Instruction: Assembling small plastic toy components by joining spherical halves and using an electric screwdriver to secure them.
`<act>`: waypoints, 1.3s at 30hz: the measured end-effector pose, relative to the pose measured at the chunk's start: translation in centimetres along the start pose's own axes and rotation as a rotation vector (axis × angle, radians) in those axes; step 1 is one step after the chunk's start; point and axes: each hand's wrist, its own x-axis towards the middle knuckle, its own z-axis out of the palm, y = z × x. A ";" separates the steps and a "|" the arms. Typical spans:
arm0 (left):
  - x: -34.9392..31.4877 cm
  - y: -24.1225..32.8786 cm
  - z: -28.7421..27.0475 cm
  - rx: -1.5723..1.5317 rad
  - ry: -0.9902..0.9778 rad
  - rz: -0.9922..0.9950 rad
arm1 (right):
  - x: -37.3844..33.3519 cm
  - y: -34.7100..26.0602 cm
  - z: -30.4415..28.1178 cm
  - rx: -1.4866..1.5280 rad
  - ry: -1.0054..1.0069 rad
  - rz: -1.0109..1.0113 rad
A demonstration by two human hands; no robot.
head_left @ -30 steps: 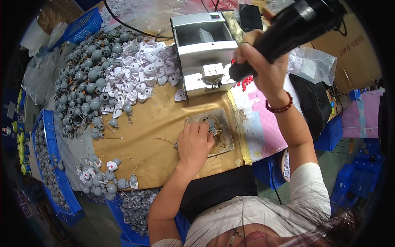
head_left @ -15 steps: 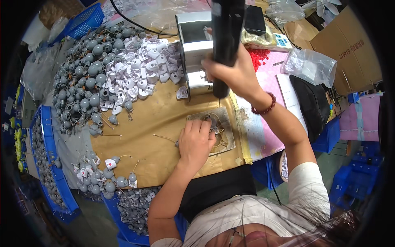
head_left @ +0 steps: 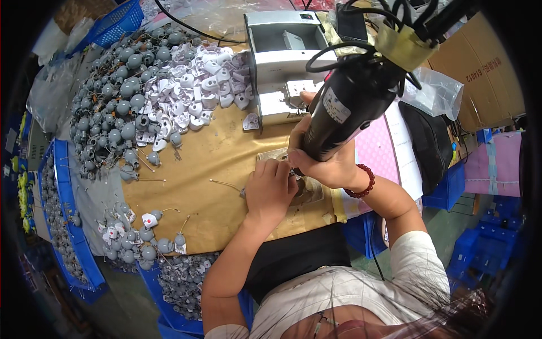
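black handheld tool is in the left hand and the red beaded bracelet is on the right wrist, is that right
The hand is wrong: the head view shows the black handheld tool in the right hand. The red beaded bracelet is on the right wrist.

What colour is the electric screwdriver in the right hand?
The electric screwdriver is black with a whitish label, clearest in the head view.

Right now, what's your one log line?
right hand: grips black tool | left hand: over square plate | white parts: heaped
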 end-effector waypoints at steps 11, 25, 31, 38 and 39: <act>0.0 -0.2 0.1 0.009 0.081 0.038 | -0.4 0.1 -1.6 -0.426 -0.398 -0.471; 0.2 0.4 -0.3 -0.024 0.053 -0.011 | -1.4 1.4 -1.4 -0.402 -0.336 -0.432; -0.5 0.2 -0.3 -0.014 -0.003 -0.080 | 1.8 0.6 -5.4 -0.109 0.223 0.003; -0.3 0.6 0.5 -0.117 0.044 -0.088 | 6.0 7.2 -23.5 -0.852 0.519 -0.103; -0.6 0.3 0.4 -0.127 0.053 -0.078 | 6.0 6.7 -22.4 -1.022 0.495 -0.237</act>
